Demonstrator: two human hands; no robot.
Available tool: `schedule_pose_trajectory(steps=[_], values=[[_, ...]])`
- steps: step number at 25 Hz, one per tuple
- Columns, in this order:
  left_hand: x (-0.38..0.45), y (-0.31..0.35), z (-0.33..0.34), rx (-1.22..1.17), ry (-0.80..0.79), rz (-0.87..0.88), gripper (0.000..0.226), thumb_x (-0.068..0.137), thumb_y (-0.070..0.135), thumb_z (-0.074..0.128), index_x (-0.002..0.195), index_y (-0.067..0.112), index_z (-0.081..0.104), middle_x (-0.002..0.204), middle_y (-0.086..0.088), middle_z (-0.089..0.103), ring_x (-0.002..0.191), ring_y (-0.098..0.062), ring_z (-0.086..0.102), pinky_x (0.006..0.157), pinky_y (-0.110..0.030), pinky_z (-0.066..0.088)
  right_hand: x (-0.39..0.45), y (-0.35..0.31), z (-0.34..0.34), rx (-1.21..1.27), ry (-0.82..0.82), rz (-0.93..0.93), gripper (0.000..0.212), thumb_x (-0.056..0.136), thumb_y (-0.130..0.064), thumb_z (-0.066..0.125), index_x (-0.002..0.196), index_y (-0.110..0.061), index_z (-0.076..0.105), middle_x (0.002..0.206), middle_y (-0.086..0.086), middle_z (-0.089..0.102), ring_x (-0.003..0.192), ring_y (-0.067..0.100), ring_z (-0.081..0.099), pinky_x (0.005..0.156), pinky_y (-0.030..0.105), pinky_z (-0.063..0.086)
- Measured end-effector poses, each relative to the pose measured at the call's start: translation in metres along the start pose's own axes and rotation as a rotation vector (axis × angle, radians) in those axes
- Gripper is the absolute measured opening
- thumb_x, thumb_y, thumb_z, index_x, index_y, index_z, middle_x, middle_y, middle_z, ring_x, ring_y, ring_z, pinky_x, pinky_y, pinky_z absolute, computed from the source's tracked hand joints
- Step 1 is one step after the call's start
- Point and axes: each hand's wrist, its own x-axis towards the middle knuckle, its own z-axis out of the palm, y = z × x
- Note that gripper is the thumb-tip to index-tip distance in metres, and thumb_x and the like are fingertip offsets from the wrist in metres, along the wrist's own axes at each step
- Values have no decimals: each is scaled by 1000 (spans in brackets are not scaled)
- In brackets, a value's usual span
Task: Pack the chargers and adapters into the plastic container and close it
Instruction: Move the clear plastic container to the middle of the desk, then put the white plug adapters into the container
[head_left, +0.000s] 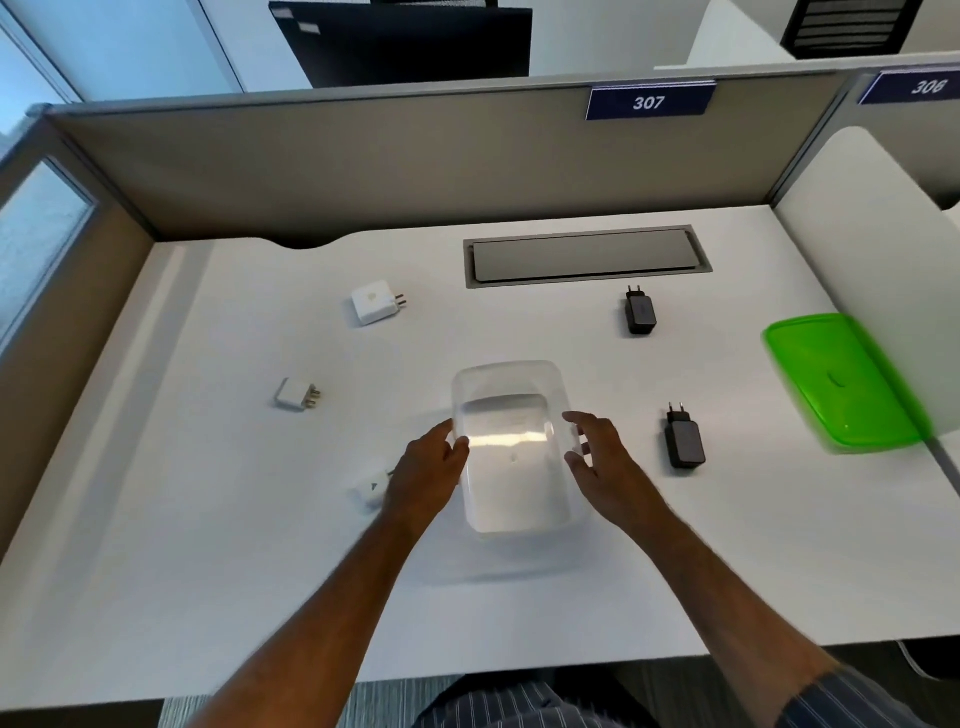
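Note:
A clear plastic container (511, 384) stands open in the middle of the white desk (208, 545), with nothing visible inside. My left hand (426, 475) touches its left wall, fingers spread. My right hand (597, 457) is at its right wall, fingers apart. Its green lid (841, 384) lies at the right edge. A large white charger (375, 303) and a small white adapter (296, 395) lie to the left. A third white adapter (371, 491) is partly hidden by my left hand. Two black chargers (640, 312) (684, 439) lie to the right.
A grey cable hatch (587, 257) is set into the desk at the back. Grey partition walls (363, 171) close the back and left. A white divider (872, 234) stands on the right behind the lid.

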Motion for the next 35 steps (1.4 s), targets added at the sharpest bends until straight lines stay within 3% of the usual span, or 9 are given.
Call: schedule_pose_trajectory(steps=[4,8,12,15,18,24,30,35], values=[[8,-10,-7,46,-7,24,56,100,62,41,143,28,52,84,2,73,81,-16,72,89,-45,60,5,-8,2,-45,113,-35,53,95,-30,65,143,-30,43,138,-9,43,126,10,46,107,29,36],[22,-26,-23,71,76,56,57,101,58,40,147,26,48,94,7,68,98,-16,67,96,-39,55,22,-31,6,-140,242,-159,47,92,-18,68,135,-16,50,137,1,47,129,19,44,110,27,30],[44,-51,-40,176,155,63,51,102,48,49,147,24,48,128,-1,67,125,-24,55,109,-45,42,47,-58,13,-147,206,-193,42,91,-16,65,131,-18,50,138,0,46,127,21,44,106,24,33],[61,-69,-46,315,97,51,59,102,44,49,155,20,37,155,-6,48,144,-28,40,118,-48,33,68,-79,23,-147,178,-215,41,91,-16,64,130,-19,51,139,-2,45,128,19,44,105,25,35],[75,-86,-48,436,65,108,66,104,44,45,161,19,24,169,-6,25,157,-28,19,126,-47,19,87,-97,34,-147,148,-247,40,90,-18,64,128,-20,52,139,-4,45,127,18,44,104,23,34],[106,-110,-48,526,60,95,72,104,50,36,164,18,9,173,-5,3,160,-29,2,130,-48,5,132,-118,59,-158,53,-277,38,90,-18,63,127,-21,53,138,-4,45,127,16,44,99,23,38],[113,-129,-34,593,136,129,72,104,54,28,164,18,8,173,-6,3,160,-29,2,129,-52,9,181,-133,86,-184,-56,-309,34,92,-17,64,125,-16,56,137,2,48,127,21,46,99,22,34],[117,-135,-29,584,177,126,72,104,57,25,164,20,9,174,-4,5,161,-26,3,129,-52,11,234,-155,116,-178,-190,-321,38,95,-21,62,131,-14,51,139,3,47,127,23,45,99,31,44]])
